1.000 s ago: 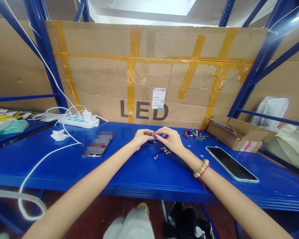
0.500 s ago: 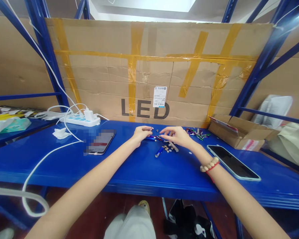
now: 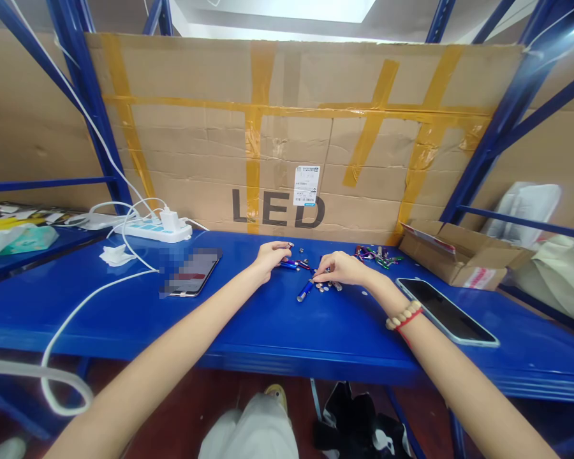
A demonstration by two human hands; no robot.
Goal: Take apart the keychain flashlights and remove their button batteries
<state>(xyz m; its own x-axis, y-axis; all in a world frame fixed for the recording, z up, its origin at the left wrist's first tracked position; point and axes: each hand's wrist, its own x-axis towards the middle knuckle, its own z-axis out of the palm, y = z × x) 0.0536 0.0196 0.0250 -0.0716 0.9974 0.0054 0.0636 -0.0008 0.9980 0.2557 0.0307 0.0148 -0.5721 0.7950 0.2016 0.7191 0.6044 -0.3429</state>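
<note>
Small keychain flashlights and loose button batteries lie in the middle of the blue shelf (image 3: pixel 277 331). My left hand (image 3: pixel 268 257) is curled round a small metal piece that pokes out toward the cardboard wall. My right hand (image 3: pixel 340 268) rests low on the shelf, its fingertips pinched down among the button batteries (image 3: pixel 326 287). A blue flashlight barrel (image 3: pixel 305 291) lies just in front of that hand. More small parts (image 3: pixel 296 262) sit between the two hands.
A pile of coloured keychain flashlights (image 3: pixel 375 256) lies at the back right, beside an open cardboard box (image 3: pixel 454 258). One phone (image 3: pixel 447 312) lies right of my wrist, another phone (image 3: pixel 191 273) to the left. A power strip (image 3: pixel 154 228) with white cables sits at the back left.
My hands, joined a second ago over one small piece, have parted. The right hand swung out to the right, then came down onto the batteries. The left hand stayed nearly still.
</note>
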